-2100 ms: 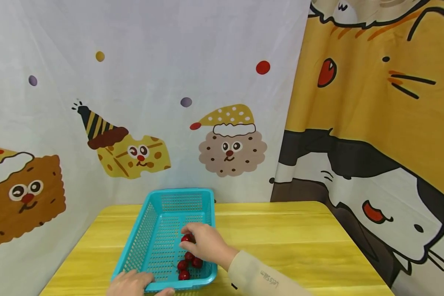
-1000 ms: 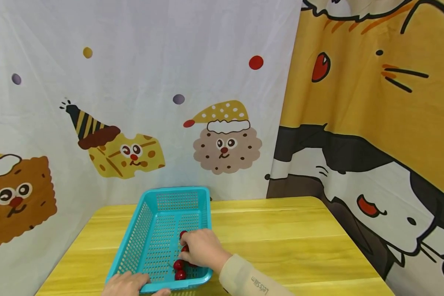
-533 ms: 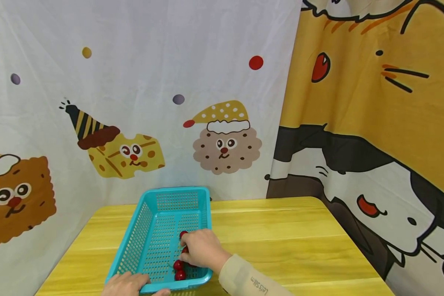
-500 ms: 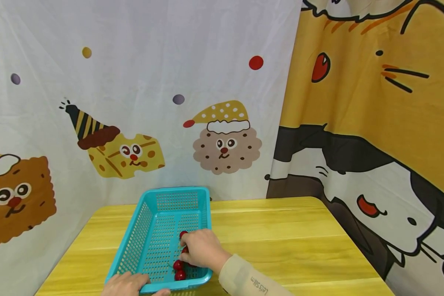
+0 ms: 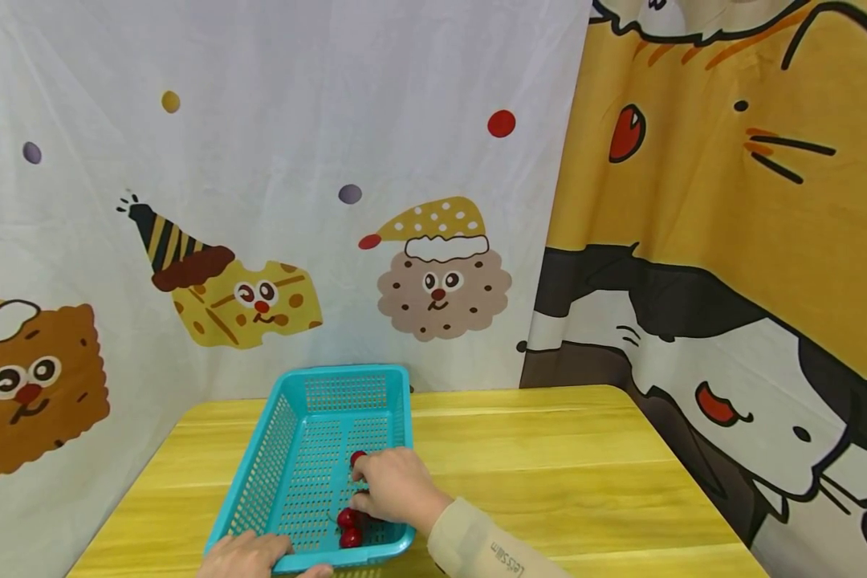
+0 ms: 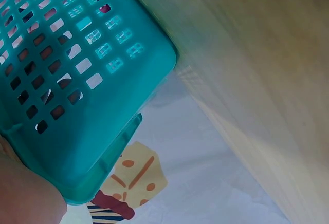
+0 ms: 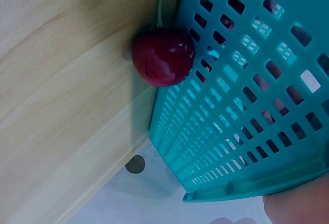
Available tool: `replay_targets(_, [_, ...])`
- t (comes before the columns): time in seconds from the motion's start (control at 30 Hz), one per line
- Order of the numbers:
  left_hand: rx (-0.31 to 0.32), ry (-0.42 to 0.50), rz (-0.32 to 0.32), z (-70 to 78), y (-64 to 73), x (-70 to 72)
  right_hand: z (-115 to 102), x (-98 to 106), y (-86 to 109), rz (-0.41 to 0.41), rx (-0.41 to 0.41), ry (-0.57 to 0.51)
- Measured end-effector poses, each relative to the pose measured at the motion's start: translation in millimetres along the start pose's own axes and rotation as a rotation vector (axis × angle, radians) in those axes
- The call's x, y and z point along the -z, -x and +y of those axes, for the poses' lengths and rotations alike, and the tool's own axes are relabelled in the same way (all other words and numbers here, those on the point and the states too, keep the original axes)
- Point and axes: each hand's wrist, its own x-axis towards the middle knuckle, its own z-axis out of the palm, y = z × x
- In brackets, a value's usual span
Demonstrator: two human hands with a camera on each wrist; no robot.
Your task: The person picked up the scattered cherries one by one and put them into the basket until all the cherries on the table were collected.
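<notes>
A turquoise perforated plastic basket (image 5: 256, 457) stands on the table, with red cherries along its right side. My left hand (image 5: 246, 555) grips its near left corner, fingers over the rim and thumb in front. My right hand (image 5: 397, 486) reaches over the right wall into the basket. Its curled fingers and thumb pinch a cherry that they mostly hide. One cherry (image 5: 358, 458) shows just beyond the index finger; two more, including a front cherry (image 5: 351, 537), lie nearer the front wall. In the right wrist view a stemmed cherry (image 7: 163, 57) rests on the table against the basket's outside wall.
The yellow wood-grain table (image 5: 535, 466) extends to the right of the basket. Behind it hangs a white cloth (image 5: 274, 160) with cartoon prints, and a cat-print curtain (image 5: 694, 201) hangs at the right.
My right hand came nearer from the basket's middle, leaving one cherry beyond its fingers, and closed over another. Lately it has barely moved, though less red shows between finger and thumb. The left hand stays put.
</notes>
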Motion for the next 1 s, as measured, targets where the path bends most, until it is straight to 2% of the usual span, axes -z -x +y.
replay_targets(0.27, [-0.041, 0.023, 0.113, -2.7, 1.3, -6.9, -0.1, 0.4, 1.1, 0.019, 0.006, -0.024])
replay_targets(0.4, [-0.047, 0.023, 0.119, -3.4, 1.2, -7.9, -0.1, 1.6, 1.4, 0.032, 0.016, -0.033])
replay_targets(0.53, [-0.041, 0.02, 0.093, -3.6, 0.3, -7.2, 0.8, 0.8, 2.0, 0.048, 0.026, -0.043])
replay_targets(0.77, [-0.047, 0.024, 0.089, -3.8, 0.2, -6.5, 2.3, -2.1, 1.7, 0.056, 0.028, -0.064])
replay_targets(1.0, [0.007, 0.017, -0.059, -0.9, -2.6, 0.3, 3.8, -5.5, -0.2, 0.046, 0.008, -0.063])
